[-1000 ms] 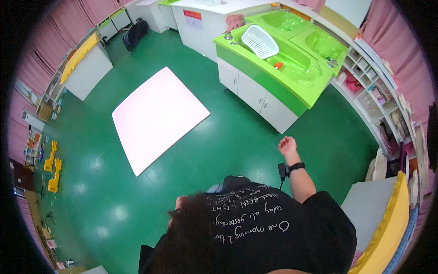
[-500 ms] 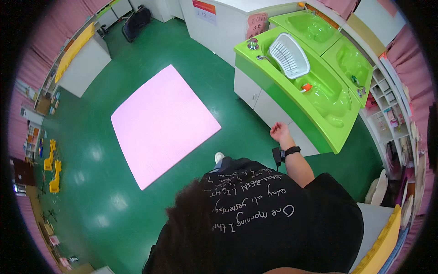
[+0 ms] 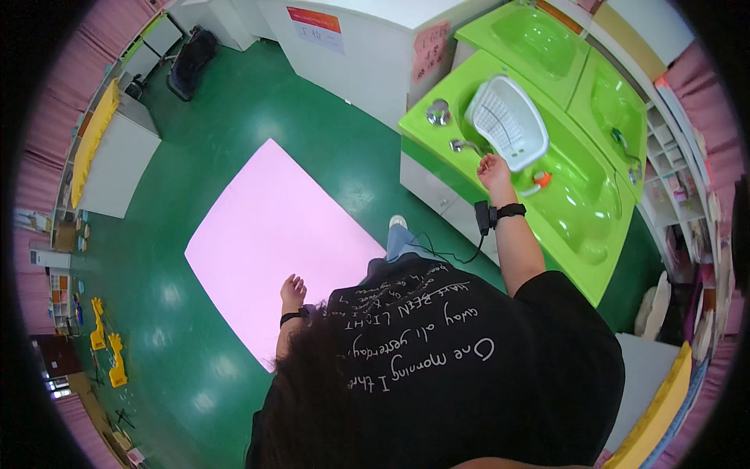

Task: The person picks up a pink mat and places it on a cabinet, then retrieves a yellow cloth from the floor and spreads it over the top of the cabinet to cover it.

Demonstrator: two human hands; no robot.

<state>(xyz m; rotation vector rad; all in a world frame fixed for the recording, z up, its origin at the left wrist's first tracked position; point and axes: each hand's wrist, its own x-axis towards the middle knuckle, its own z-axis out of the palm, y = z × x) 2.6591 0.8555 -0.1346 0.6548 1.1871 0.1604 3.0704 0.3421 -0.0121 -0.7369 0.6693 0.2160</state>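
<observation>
My right hand (image 3: pixel 494 170) reaches over the near edge of a green tub (image 3: pixel 437 156), with its fingers loosely curled and nothing visible in them. Just beyond it a white plastic basket (image 3: pixel 512 125) with a slotted bottom stands in the tub, close to the fingertips; whether they touch is unclear. A chrome spout (image 3: pixel 462 146) lies left of that hand, and a small orange thing with a white part (image 3: pixel 541 180) sits to its right. My left hand (image 3: pixel 294 291) hovers above a pink mat (image 3: pixel 273 234), fingers apart, holding nothing.
Behind the tub are two more green basins (image 3: pixel 539 43). A round chrome knob (image 3: pixel 437 112) is on the tub's left rim. A black cable (image 3: pixel 445 255) hangs from my right wrist's strap. White counters (image 3: pixel 351 62) stand ahead, and yellow toys (image 3: pixel 117 359) are at far left.
My right hand has moved forward from beside the tub's front to above its rim near the basket. My left hand has come into view over the mat. The tub appears closer.
</observation>
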